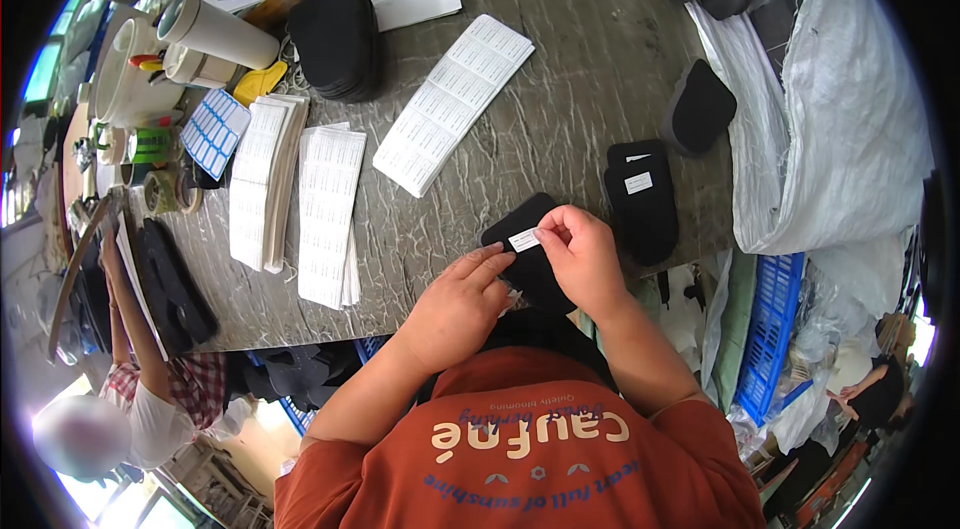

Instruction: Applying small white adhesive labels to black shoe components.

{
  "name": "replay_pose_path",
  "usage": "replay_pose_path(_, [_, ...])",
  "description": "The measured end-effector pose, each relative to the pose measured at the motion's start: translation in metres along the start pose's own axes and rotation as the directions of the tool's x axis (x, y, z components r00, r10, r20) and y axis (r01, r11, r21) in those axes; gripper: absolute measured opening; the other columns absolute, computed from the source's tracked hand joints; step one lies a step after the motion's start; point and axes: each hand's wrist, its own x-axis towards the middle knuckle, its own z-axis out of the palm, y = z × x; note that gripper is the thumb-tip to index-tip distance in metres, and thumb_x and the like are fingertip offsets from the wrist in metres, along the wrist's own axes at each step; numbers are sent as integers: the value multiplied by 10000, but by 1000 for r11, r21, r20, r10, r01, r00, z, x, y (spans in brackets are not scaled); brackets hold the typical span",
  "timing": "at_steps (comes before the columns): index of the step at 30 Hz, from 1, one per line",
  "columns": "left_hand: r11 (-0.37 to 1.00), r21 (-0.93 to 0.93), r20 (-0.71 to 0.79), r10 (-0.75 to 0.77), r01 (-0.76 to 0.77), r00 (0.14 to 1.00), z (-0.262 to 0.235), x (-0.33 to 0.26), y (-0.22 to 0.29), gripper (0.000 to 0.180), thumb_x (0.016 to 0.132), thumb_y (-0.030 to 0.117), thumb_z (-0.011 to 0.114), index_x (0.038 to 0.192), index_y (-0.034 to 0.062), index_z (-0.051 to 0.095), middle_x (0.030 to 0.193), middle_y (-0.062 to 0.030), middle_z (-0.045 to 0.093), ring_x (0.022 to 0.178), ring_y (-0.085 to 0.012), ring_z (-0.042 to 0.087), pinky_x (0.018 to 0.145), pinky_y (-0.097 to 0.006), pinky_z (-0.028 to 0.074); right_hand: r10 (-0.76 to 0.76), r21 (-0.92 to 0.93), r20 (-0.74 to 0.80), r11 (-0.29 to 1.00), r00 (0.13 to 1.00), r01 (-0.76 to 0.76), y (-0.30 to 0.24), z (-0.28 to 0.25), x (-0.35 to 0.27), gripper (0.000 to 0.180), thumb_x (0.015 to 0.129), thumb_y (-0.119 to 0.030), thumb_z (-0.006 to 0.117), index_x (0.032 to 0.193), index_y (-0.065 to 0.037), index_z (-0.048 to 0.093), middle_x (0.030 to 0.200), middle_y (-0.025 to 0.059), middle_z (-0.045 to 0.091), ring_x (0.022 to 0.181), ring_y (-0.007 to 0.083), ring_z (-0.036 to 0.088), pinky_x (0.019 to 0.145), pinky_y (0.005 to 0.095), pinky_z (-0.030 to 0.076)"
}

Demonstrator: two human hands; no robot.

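Label (525,240), small and white, sits over the top surface of a black pad (538,279) at the near edge of the table (420,244), straight in front of the person. Right hand (575,254) pinches the label's right end between thumb and index finger, coming in from the right. Left hand (460,291) has its fingers stretched onto the pad, tips at or just beside the label's left end; can't tell if they grasp anything, thumb side is unclear. Key relation: label's long axis runs roughly left to right, left end a bit nearer the person, so it lies across the pad's long axis, which runs away from the person with the far end leaning left. Label is left of the right hand's pinch, right of the left fingertips, so between the two; right hand has the firmer hold. Can't tell whether the label's underside is flat on the pad or slightly raised. Labelled pads (645,219) lie just right of the right hand, overlapping; label sheet (455,104) lies beyond the left hand, well apart from both hands.
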Motion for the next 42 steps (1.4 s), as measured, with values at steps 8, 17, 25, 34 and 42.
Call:
replay_pose_path(8, [1000,5,3,1,-1,1000,3,-2,-5,146,796,91,667,841,-19,583,1223,-186,589,1218,-352,516,1005,-420,443,-116,-167,-35,980,993,109,0,5,2,73,850,-38,660,838,7,604,717,91,620,605,154,592,583,292,477])
replay_pose_path(17, [990,139,113,-13,-3,993,0,3,-3,144,850,143,605,887,4,612,1405,-139,487,1251,-293,481,1055,-453,369,-91,-123,-64,989,994,83,1,8,1,134,795,-32,684,886,-25,585,753,123,645,688,295,644,617,394,495])
replay_pose_path(25, [986,168,159,-47,20,986,-2,4,0,156,855,158,597,895,9,618,1417,-128,481,1263,-277,473,1077,-465,349,41,-137,-154,989,987,-62,2,11,5,324,764,-31,721,1017,-37,520,691,111,639,624,293,641,590,396,495])
replay_pose_path(34, [999,30,119,-44,41,992,-2,1,-2,152,822,131,644,871,-8,608,1411,-140,487,1276,-313,458,1067,-455,359,-472,-430,-216,832,855,351,7,4,17,192,770,-52,730,824,-37,546,705,119,611,643,337,600,580,420,474])
replay_pose_path(42, [985,-153,26,-82,85,996,3,-6,-16,101,824,65,653,856,-18,606,1323,-153,562,1266,-344,479,1021,-424,412,-112,-187,-294,981,949,57,16,-70,32,180,833,-4,656,815,-21,477,594,124,501,520,178,410,527,310,414])
